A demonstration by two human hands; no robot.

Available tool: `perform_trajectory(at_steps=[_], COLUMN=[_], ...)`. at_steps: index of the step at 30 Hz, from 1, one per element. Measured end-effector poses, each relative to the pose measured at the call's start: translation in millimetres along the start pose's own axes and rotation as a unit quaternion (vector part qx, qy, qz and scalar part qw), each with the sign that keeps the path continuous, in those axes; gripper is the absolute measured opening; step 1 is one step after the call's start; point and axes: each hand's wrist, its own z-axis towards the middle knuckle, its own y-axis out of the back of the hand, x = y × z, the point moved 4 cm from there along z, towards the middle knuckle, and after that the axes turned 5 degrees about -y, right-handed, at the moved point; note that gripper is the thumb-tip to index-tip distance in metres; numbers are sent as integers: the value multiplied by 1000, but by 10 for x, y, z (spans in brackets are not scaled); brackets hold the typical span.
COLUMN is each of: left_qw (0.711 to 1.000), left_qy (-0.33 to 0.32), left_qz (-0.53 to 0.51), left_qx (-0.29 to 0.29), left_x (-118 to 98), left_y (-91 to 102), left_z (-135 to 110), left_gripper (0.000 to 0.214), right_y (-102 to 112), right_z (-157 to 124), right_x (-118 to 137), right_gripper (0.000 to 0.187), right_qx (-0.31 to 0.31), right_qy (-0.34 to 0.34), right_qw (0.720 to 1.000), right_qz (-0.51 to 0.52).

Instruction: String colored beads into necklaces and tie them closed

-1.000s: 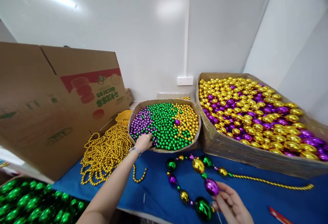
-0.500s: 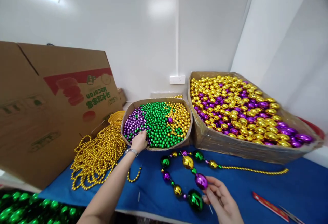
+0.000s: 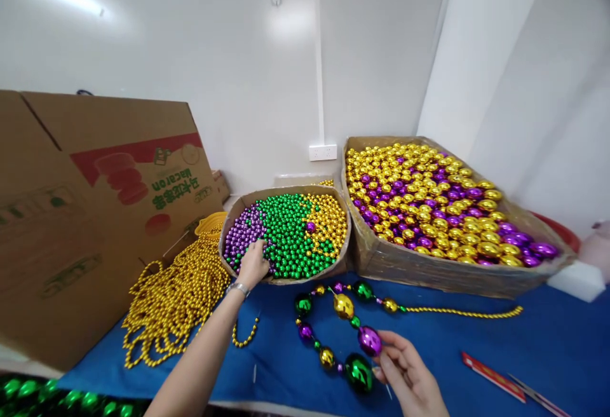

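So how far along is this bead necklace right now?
Done: the necklace already carries large green, gold and purple beads with small ones between, plus a gold strand trailing right. In hand: the right hand pinches the string end by the purple bead; the left hand digs in the small-bead box. Left: that end is still loose.

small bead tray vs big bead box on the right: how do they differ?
1. Size: the small bead tray is round-edged and compact; the big bead box is far wider.
2. Beads: the tray holds small beads, the box much larger ones.
3. Colours: the tray has purple, green and gold in patches; the box has gold and purple mixed, no green.
4. Contact: the left hand reaches into the tray; no hand is in the box.
Both are open cardboard on the blue table cover.
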Motion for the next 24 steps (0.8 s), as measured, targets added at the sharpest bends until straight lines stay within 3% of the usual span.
perform_trajectory(at_steps=[2, 4, 5, 7, 8, 9, 12, 14, 17, 24], left_qw=[998, 975, 941, 824, 762, 717, 644, 625, 620, 664], left_qy=[-11, -8, 6, 53, 79, 99, 122, 117, 111, 98], left_qz=[-63, -223, -337, -559, -636, -681, -744, -760, -766, -733], left_qx=[-5, 19, 39, 79, 94, 106, 129, 135, 130, 105], left_x=[-121, -297, -401, -624, -733, -833, -1061, -1150, -1212, -1252], left_y=[20, -47, -111, -265, -340, -405, -524, -549, -551, -554], left_z=[-74, -179, -239, -364, -424, -478, -590, -629, -662, -711], left_gripper=[45, 36, 31, 24, 22, 21, 19, 18, 18, 23], right_y=[-14, -48, -69, -103, -109, -109, -68, -26, 15, 32], right_z=[7, 16, 20, 20, 18, 15, 1, -5, -2, -9], right_x=[16, 39, 52, 81, 95, 106, 130, 133, 116, 118], right_gripper=[46, 48, 49, 49, 48, 47, 44, 42, 42, 39], right_qx=[-5, -11, -12, -16, -20, -22, -29, -37, -43, -53], right_qy=[-2, 0, 1, 8, 13, 17, 30, 33, 31, 61], right_qw=[1000, 1000, 1000, 1000, 999, 999, 998, 996, 996, 988], right_qz=[-4, -11, -15, -22, -26, -33, -56, -67, -78, -131])
